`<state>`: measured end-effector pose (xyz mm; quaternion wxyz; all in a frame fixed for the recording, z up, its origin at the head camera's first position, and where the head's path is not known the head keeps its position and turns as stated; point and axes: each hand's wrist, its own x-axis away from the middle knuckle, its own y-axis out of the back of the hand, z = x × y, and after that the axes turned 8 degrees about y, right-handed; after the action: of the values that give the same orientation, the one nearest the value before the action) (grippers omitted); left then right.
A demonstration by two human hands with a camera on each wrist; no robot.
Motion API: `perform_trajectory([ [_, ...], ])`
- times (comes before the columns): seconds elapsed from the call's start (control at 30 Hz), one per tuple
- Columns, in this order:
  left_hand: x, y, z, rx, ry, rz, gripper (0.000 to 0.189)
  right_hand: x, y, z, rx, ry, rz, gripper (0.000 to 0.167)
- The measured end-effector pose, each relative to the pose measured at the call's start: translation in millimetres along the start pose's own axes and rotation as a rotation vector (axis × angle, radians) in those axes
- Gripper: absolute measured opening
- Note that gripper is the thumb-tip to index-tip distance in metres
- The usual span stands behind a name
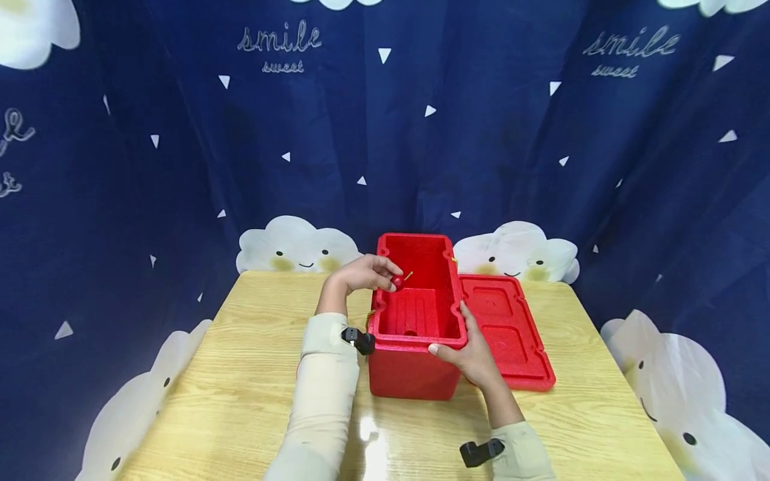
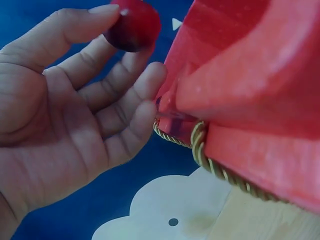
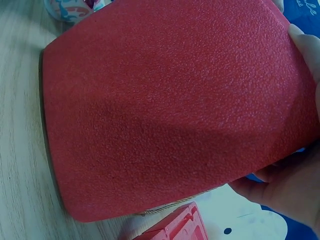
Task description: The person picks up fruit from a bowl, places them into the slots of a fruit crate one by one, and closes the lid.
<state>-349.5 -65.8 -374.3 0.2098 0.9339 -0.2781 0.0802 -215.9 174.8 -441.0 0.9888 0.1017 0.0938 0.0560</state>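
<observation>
My left hand (image 1: 368, 274) pinches a dark red cherry (image 1: 398, 282) with a green stem between thumb and fingertips, over the left rim of the red foam box (image 1: 415, 371). In the left wrist view the cherry (image 2: 132, 25) is held at the fingertips, and the other fingers curve loosely beside the box wall. My right hand (image 1: 475, 351) grips the near right corner of the box, thumb on the front rim and fingers along the right side. A small dark red round thing (image 1: 410, 331) lies inside, near the front wall.
The red lid (image 1: 511, 334) lies on the wooden table (image 1: 259, 374) right of the box. A gold twisted cord (image 2: 220, 172) hangs at the box's side. Behind the table hangs a dark blue curtain (image 1: 397, 133) with clouds. A patterned thing (image 3: 72, 9) shows beyond the box in the right wrist view.
</observation>
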Motion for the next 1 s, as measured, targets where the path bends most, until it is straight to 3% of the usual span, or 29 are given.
perform_trajectory([
  [0.63, -26.8, -9.7, -12.3, 0.05, 0.039, 0.154, 0.041, -0.8, -1.0, -1.6, -0.039, 0.02, 0.005, 0.104],
  [0.8, -33.8, -11.3, -11.7, 0.112, 0.084, 0.213, 0.04, -1.8, -0.5, -1.5, -0.034, 0.034, 0.007, 0.103],
  [1.0, -37.9, -14.5, -14.0, 0.078, 0.126, 0.229, 0.04, -2.4, -2.2, -3.1, -0.016, 0.023, 0.004, 0.102],
])
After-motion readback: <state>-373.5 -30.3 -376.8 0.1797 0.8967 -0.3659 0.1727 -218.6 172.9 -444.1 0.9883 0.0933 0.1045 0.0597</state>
